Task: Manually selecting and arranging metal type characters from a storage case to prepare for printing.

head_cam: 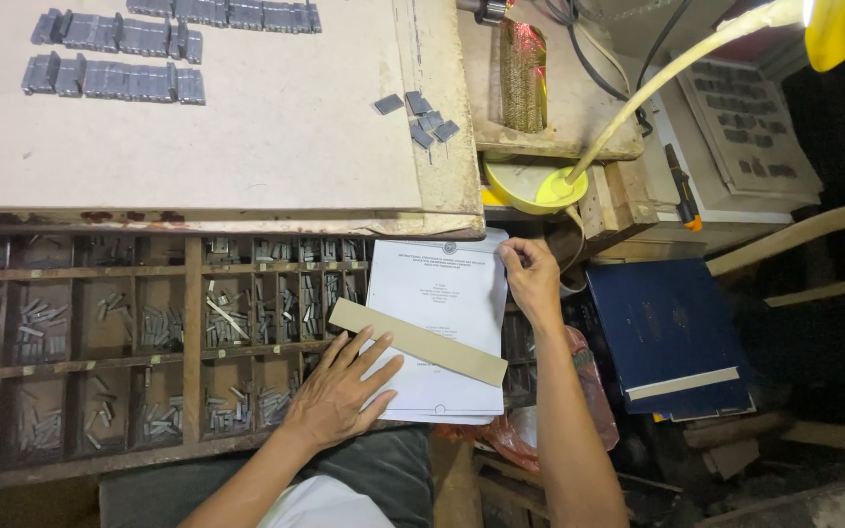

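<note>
From the head camera, looking down, a printed white sheet (439, 328) lies on top of a wooden tray (191, 323) divided into many small compartments that hold grey metal pieces. The left hand (339, 391) rests flat on the lower left part of the sheet, fingers spread wide and fingertips touching a long tan strip (418, 341) that lies slantwise across the page; it presses rather than grips. The right hand (532, 279) sits at the sheet's upper right corner, fingers curled narrow and pinching or pinning the paper's edge; which of the two cannot be told. The work in hand looks like reading or marking a line of the page, with the strip set as a line guide under the text. Judging from this, any further move calls for sliding the strip while both hands keep the sheet from shifting on the uneven tray. Above the tray a pale board (246, 147) carries rows of grey metal blocks (114, 78) and a few loose ones (422, 115) near its right edge. To the right stand a yellow desk lamp (540, 186) and, lower down, a dark blue book (672, 337), well apart from both hands.
</note>
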